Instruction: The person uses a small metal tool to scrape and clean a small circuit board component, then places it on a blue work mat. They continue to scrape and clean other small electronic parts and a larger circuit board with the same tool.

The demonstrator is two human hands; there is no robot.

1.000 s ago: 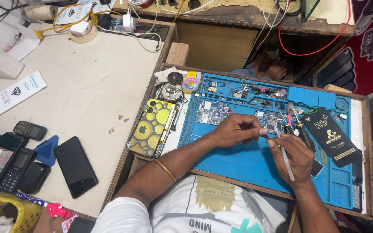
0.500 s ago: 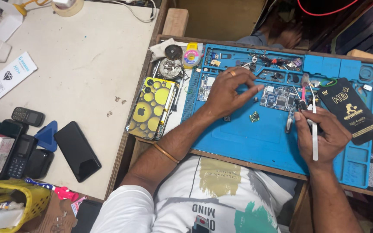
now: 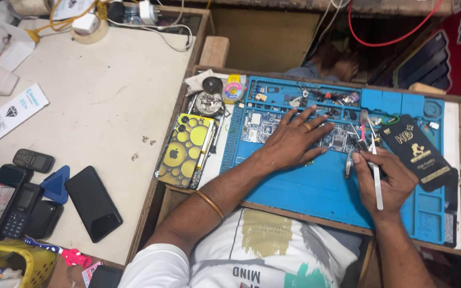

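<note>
Hands (image 3: pixel 294 141) mid-mat (image 3: pixel 305 186), clear of edges

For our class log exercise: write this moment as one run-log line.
left hand: flat on circuit board | right hand: holding white tool | surface: blue mat | nearby: yellow phone case

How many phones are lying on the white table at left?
4, all near its lower left edge: keypad phone, black smartphone, second keypad phone, dark phone beside it. Others may be hidden at the frame edge.
</note>
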